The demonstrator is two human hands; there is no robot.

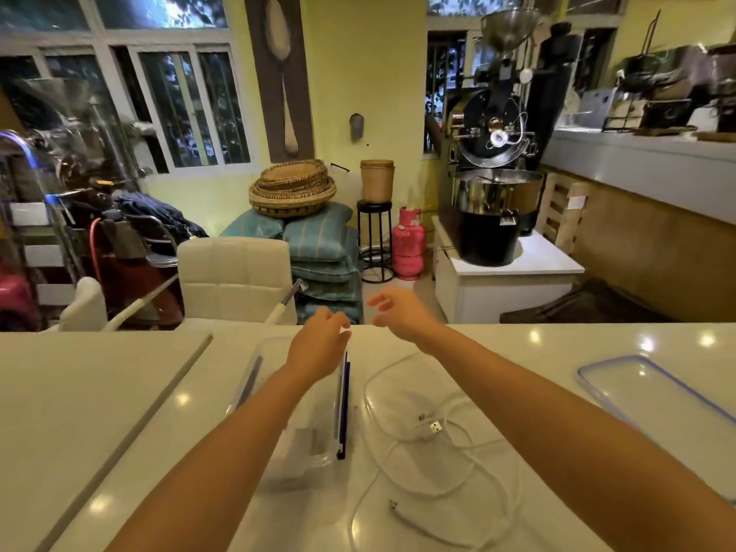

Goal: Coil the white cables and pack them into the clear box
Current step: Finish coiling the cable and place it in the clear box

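Head view: the left hand point(318, 344) pinches a small white piece over the far right rim of the clear box point(294, 452). The right hand point(400, 312), fingers loosely curled and empty, hovers beyond the white cables point(434, 452), which sprawl uncoiled on the surface point(99, 412) right of the box.

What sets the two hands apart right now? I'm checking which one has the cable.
The left hand is closed, pinching a small white piece, seemingly a cable end, at its fingertips; the right hand is open with curled fingers and holds nothing. The left hand hovers over the clear box; the right hand hovers above the loose white cables. Both are raised near the counter's far edge.
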